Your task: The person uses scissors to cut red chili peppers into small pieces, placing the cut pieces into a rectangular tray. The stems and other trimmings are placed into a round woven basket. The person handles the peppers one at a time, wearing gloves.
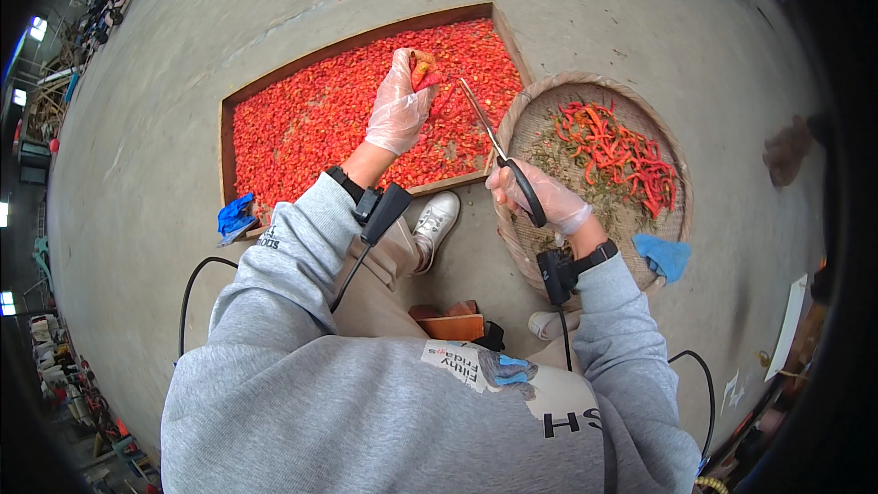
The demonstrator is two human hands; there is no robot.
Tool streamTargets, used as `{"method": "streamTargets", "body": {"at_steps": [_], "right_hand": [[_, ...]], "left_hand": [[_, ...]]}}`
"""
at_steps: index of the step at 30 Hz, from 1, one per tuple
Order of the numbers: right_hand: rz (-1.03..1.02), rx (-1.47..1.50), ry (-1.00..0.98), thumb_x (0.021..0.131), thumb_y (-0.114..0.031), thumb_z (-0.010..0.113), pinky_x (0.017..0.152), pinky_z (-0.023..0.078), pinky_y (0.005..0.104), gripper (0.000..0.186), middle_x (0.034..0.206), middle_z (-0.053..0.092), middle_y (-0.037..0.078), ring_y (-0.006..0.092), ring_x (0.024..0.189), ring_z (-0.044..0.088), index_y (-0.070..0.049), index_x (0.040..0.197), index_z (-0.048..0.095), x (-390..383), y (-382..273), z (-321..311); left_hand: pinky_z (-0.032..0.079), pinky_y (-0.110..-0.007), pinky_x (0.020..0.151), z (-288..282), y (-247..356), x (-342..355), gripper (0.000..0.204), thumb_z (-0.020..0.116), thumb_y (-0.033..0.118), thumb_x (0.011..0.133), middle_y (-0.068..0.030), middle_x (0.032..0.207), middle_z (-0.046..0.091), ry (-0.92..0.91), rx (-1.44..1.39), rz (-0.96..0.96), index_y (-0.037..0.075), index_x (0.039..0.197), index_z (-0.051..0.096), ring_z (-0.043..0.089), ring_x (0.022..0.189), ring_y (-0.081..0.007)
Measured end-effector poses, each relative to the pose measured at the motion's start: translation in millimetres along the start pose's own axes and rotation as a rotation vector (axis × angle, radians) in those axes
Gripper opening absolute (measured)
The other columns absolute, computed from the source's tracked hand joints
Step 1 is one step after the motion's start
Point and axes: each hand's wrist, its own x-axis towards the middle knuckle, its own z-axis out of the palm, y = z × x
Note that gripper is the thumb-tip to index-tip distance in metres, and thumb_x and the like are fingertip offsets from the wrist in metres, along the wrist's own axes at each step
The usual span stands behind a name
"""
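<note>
My left hand (402, 105), in a clear plastic glove, is closed around red and orange chili peppers (423, 71) above a shallow wooden tray (226, 151). Cut red chili pieces (311, 119) are spread over the tray. My gloved right hand (549, 197) grips black-handled scissors (485, 123), blades pointing up and left toward the held peppers. One blade shows plainly, a little apart from the peppers. Beneath and beyond the right hand lies a round woven basket (585, 80). Whole red chilies (626, 155) are piled in it, with loose green stems around them.
A blue cloth (665, 257) hangs over the basket's near right edge. Crumpled blue material (236, 217) lies at the tray's near left corner. My white shoe (436, 222) stands close to the tray. Between my legs is a low wooden object (448, 327). Cables run from both wrists.
</note>
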Motion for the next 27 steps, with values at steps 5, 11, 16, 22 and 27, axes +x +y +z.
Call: {"method": "streamTargets", "body": {"at_steps": [5, 11, 16, 22, 27], "right_hand": [[0.019, -0.084, -0.017, 0.091, -0.046, 0.055, 0.05, 0.034, 0.0192, 0.04, 0.068, 0.052, -0.002, 0.0046, 0.057, 0.044, -0.006, 0.089, 0.058, 2, 0, 0], [0.059, -0.137, -0.007, 0.089, -0.047, 0.06, 0.049, 0.034, 0.0189, 0.042, 0.063, 0.052, -0.002, 0.004, 0.053, 0.044, -0.005, 0.085, 0.06, -1, -9, 2], [0.129, -0.109, 0.055, 0.088, -0.042, 0.063, 0.048, 0.036, 0.0186, 0.037, 0.063, 0.053, -0.002, 0.0038, 0.055, 0.047, -0.005, 0.087, 0.061, -1, -9, 0], [-0.061, -0.139, -0.036, 0.087, -0.028, 0.065, 0.058, 0.041, 0.0204, 0.025, 0.078, 0.057, -0.001, 0.0042, 0.067, 0.05, -0.005, 0.092, 0.06, 5, 6, -4], [-0.079, -0.171, -0.043, 0.086, -0.024, 0.067, 0.069, 0.045, 0.0233, 0.024, 0.084, 0.06, 0.0, 0.0072, 0.077, 0.054, -0.002, 0.094, 0.059, 7, 11, -7]], "left_hand": [[0.042, -0.024, 0.05, -3, -1, 0, 0.019, 0.058, 0.007, 0.089, -0.0015, 0.079, 0.05, 0.035, 0.286, 0.188, 0.007, 0.104, 0.046, 0.047, 0.062, -0.0075], [0.045, -0.025, 0.053, -3, -2, -1, 0.02, 0.056, 0.003, 0.088, -0.0031, 0.083, 0.052, -0.008, 0.209, 0.112, 0.006, 0.105, 0.046, 0.05, 0.068, -0.0088], [0.045, -0.026, 0.051, -3, -4, 1, 0.02, 0.056, 0.004, 0.088, -0.0022, 0.082, 0.051, 0.011, 0.179, 0.084, 0.007, 0.105, 0.046, 0.049, 0.066, -0.0075], [0.046, -0.037, 0.068, -9, -2, 3, 0.028, 0.061, 0.002, 0.082, -0.0153, 0.085, 0.059, 0.066, 0.134, -0.081, 0.005, 0.104, 0.046, 0.059, 0.075, -0.0288], [0.045, -0.034, 0.062, -7, 5, 2, 0.023, 0.059, 0.005, 0.084, -0.0107, 0.081, 0.056, 0.052, 0.173, -0.016, 0.006, 0.103, 0.046, 0.055, 0.07, -0.0218]]}}
